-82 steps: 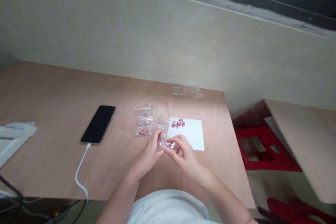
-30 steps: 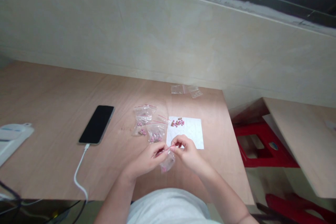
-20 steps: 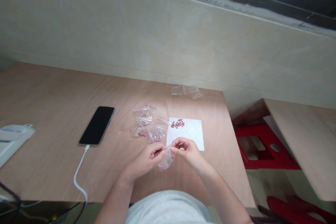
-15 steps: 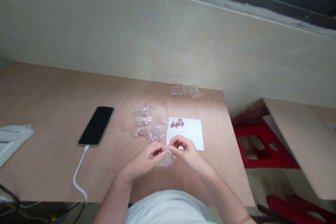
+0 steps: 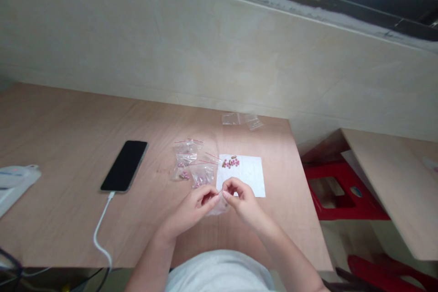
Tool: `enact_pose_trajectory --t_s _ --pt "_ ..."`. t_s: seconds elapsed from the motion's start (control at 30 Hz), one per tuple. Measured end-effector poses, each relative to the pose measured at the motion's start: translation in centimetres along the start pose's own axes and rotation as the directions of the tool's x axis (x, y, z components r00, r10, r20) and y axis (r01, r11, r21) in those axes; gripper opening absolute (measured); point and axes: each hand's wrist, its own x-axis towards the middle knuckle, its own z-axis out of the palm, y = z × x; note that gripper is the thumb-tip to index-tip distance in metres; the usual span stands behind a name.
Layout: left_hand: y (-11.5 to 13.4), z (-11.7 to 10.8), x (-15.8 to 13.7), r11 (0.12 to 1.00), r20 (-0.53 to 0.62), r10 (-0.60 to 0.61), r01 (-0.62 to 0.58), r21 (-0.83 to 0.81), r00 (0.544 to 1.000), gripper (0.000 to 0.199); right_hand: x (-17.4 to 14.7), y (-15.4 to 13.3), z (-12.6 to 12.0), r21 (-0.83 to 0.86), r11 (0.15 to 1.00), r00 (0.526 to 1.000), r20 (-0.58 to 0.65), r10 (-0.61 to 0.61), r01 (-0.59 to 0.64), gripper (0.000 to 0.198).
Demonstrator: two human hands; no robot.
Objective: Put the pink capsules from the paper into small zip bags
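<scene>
Both hands pinch the top edge of a small clear zip bag (image 5: 218,208), thumbs and forefingers almost touching. My left hand (image 5: 200,201) grips it from the left, and my right hand (image 5: 240,195) from the right. The bag hangs below the fingers, partly hidden by them; its contents are hard to make out. Just beyond lie several red-edged zip bags (image 5: 202,174) holding pink pills and capsules. On a white paper sheet (image 5: 251,171), partly behind my right hand, rests a small heap of pink pills and brown capsules (image 5: 231,162).
Two flat clear bags (image 5: 236,119) lie near the wall. A black phone (image 5: 125,165) with a white charging cable (image 5: 96,232) is on the left, beside a white device (image 5: 17,185) at the far left. A red stool (image 5: 345,210) stands beyond the right table edge.
My hands have drawn closer together and shifted slightly right along the bag's top edge. The pills, paper and other bags stay where they were.
</scene>
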Motion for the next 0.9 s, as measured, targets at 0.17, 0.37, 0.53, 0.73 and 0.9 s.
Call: enact_pose_trajectory --t_s 0.17,0.37,0.53,0.73,0.9 --pt "-0.2 -0.5 -0.2 1.0 -0.038 0.01 -0.009 0.025 0.999 0.021 0.0 0.1 -0.1 -0.065 0.997 0.999 -0.027 0.028 -0.03 0.011" --pt "-0.1 -0.5 -0.2 0.999 0.0 -0.026 0.026 0.021 1.0 0.022 0.1 0.6 0.2 -0.095 0.995 0.998 -0.063 -0.011 0.005 0.01" --pt "-0.7 -0.6 -0.5 0.999 -0.01 -0.037 0.037 0.023 0.999 0.023 0.0 0.9 -0.3 -0.134 0.99 0.991 -0.13 0.016 -0.033 0.007" --pt "-1.1 -0.5 -0.7 0.99 -0.006 -0.013 0.013 0.138 1.0 0.022 -0.5 0.5 -0.6 -0.395 0.917 0.998 -0.004 -0.062 0.055 0.003" --pt "-0.7 -0.1 -0.6 0.99 0.014 -0.018 0.016 0.137 1.0 0.02 -0.6 0.4 0.1 -0.401 0.915 0.999 -0.001 -0.037 0.033 0.01"
